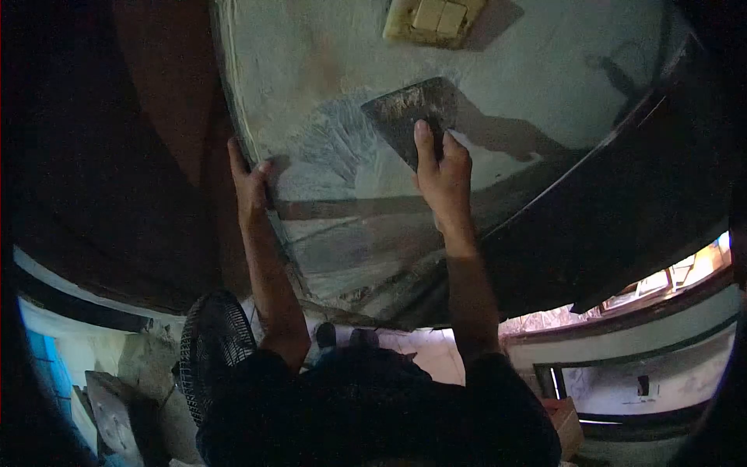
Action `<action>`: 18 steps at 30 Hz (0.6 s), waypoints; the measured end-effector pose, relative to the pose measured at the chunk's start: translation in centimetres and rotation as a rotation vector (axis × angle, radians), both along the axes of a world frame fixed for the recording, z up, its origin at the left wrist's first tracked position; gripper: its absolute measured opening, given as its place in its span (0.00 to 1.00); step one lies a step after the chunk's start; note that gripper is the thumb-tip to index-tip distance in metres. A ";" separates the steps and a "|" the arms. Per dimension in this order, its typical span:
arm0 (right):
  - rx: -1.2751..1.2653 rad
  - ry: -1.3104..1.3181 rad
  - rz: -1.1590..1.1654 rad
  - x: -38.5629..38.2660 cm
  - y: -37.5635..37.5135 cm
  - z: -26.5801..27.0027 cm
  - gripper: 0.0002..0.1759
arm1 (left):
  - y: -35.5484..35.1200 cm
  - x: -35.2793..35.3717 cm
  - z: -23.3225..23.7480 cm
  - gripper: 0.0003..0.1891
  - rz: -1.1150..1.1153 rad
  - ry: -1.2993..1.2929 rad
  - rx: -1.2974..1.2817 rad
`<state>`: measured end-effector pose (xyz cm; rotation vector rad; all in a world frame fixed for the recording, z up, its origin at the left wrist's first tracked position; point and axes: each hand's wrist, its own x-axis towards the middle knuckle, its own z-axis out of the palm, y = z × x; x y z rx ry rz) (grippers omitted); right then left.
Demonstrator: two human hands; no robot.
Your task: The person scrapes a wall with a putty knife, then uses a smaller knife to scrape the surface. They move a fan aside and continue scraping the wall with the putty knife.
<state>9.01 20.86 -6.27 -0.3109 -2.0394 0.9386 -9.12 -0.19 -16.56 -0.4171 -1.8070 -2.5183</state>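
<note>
My right hand [447,175] is closed on the handle of a wide, dark putty knife [408,109], with the thumb stretched along it. The blade, smeared with pale residue, lies against a whitish wall [303,47]. To the left of the blade, a streaked patch [331,144] marks the wall's surface. My left hand [251,187] straddles the wall's left edge, thumb on the face and a finger stretched along the side. Its other fingers are partly hidden. No tool shows in it.
A yellowish light switch [438,17] sits on the wall above the putty knife. Behind my left arm stands a black mesh-covered round object [218,342], perhaps a fan. Boards [117,412] lean at the lower left, and a reddish-brown box [566,426] is at the lower right.
</note>
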 end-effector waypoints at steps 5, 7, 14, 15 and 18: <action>0.028 0.010 -0.018 -0.3 0.4 0.3 0.25 | 0.4 -0.8 0.2 0.61 0.021 0.162 0.053; 0.094 -0.114 -0.067 0.2 0.8 0.8 0.25 | 0.7 -0.6 -0.2 0.62 0.039 0.140 0.046; 0.124 -0.084 -0.022 0.2 2.0 0.2 0.23 | -0.4 -3.6 -3.2 0.71 0.006 0.071 -0.054; 0.093 -0.040 -0.023 0.4 2.1 -0.3 0.23 | 0.0 -2.0 -1.7 0.71 0.007 0.063 -0.050; 0.068 0.011 -0.033 -0.2 1.9 -0.5 0.23 | 0.1 -0.4 1.5 0.73 0.011 0.069 -0.010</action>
